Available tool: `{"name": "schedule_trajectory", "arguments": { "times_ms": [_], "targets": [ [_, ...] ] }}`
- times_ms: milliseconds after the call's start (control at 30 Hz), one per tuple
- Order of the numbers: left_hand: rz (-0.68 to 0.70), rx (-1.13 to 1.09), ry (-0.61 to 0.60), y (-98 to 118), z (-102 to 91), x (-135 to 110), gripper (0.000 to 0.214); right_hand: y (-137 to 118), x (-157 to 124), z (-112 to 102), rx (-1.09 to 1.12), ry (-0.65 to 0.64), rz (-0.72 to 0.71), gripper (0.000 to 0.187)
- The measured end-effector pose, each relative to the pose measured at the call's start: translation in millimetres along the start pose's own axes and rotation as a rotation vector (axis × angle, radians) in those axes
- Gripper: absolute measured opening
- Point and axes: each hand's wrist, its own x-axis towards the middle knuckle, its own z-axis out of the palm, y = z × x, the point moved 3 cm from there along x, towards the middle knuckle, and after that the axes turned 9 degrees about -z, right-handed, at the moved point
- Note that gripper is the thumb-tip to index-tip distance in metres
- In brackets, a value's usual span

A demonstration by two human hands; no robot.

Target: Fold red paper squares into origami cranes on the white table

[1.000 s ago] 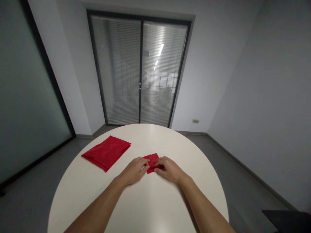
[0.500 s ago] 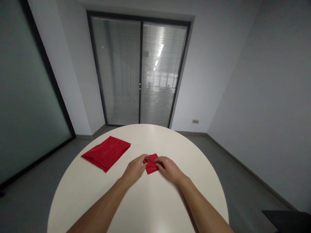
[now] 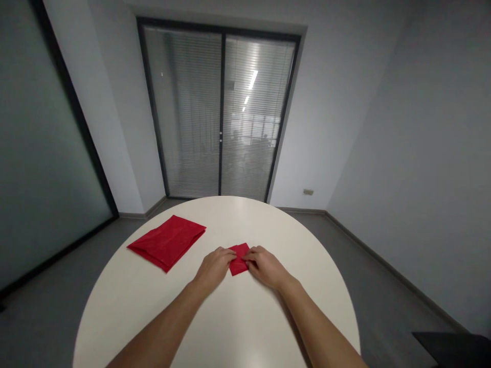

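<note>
- Head view: a round white table (image 3: 230, 327) fills the near half of the scene, and both bare forearms reach out over it from the near edge.
- A small folded piece of red paper (image 3: 238, 259) lies flat on the table around its middle, a little toward the far side.
- The left hand (image 3: 213, 267) rests on the table at the left edge of the small red paper, its fingers curled down and the fingertips pressing on the paper's left corner.
- The right hand (image 3: 265, 266) lies at the paper's right edge, fingers bent, pinching or pressing that side; which of the two cannot be told.
- The two hands nearly meet over the paper, so only its middle and far part show between them.
- A larger flat folded sheet of red paper (image 3: 167, 241) lies on the table to the far left, well apart from the hands.
- Beyond the table stands a dark-framed glass double door with closed blinds (image 3: 220, 110), grey walls on either side.
- A dark flat corner (image 3: 452, 347) shows at the near right edge.
</note>
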Motion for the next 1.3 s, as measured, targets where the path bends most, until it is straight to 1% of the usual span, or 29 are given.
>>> {"name": "schedule_trajectory", "arguments": {
  "times_ms": [100, 233, 300, 400, 467, 533, 600, 667, 767, 800, 933, 1100, 1200, 1300],
  "targets": [
    [0.04, 0.0, -0.005, 0.7, -0.4, -2.2, 0.04, -5.3, -0.4, -5.5, -0.014, -0.053, -0.034, 0.022],
    [0.096, -0.04, -0.016, 4.2, -2.6, -7.1, 0.035, -6.7, -1.9, -6.7, 0.049, -0.091, -0.059, 0.019],
    [0.121, -0.051, -0.036, 8.0, -5.1, -9.5, 0.035, -3.9, -2.8, -4.3, 0.108, -0.072, -0.032, 0.018],
    [0.15, -0.033, -0.031, 16.7, -10.5, -12.5, 0.036, 1.5, -3.6, -1.0, 0.159, 0.005, 0.018, 0.017],
    [0.155, 0.0, -0.023, 22.6, -12.5, -14.0, 0.036, 3.8, -3.8, -0.7, 0.165, 0.065, 0.032, 0.025],
    [0.164, 0.034, -0.025, 26.6, -11.8, -15.1, 0.036, 5.3, -3.9, -1.3, 0.158, 0.094, 0.046, 0.035],
    [0.167, 0.052, -0.031, 27.4, -9.2, -15.7, 0.038, 6.4, -3.9, -2.0, 0.142, 0.078, 0.051, 0.034],
    [0.163, 0.051, -0.046, 25.6, -6.1, -15.8, 0.04, 6.9, -4.2, -2.5, 0.122, 0.05, 0.039, 0.032],
    [0.15, 0.042, -0.083, 21.9, -2.5, -15.3, 0.043, 7.6, -5.0, -3.0, 0.109, 0.047, 0.022, 0.041],
    [0.141, 0.038, -0.093, 21.0, -1.7, -15.0, 0.044, 7.8, -5.2, -2.9, 0.11, 0.05, 0.019, 0.041],
    [0.072, 0.008, -0.11, 18.3, 1.5, -12.8, 0.045, 9.2, -5.9, -1.5, 0.142, 0.034, 0.019, 0.031],
    [-0.034, -0.055, -0.039, 16.7, 5.0, -10.4, 0.041, 13.5, -6.5, -0.5, 0.212, 0.018, 0.054, 0.028],
    [-0.051, -0.077, -0.009, 18.3, 5.4, -10.0, 0.038, 14.8, -6.4, 0.1, 0.226, 0.014, 0.051, 0.023],
    [-0.058, -0.08, -0.006, 18.9, 5.8, -9.9, 0.04, 14.4, -5.9, 1.3, 0.204, 0.015, 0.04, 0.023]
  ]
}}
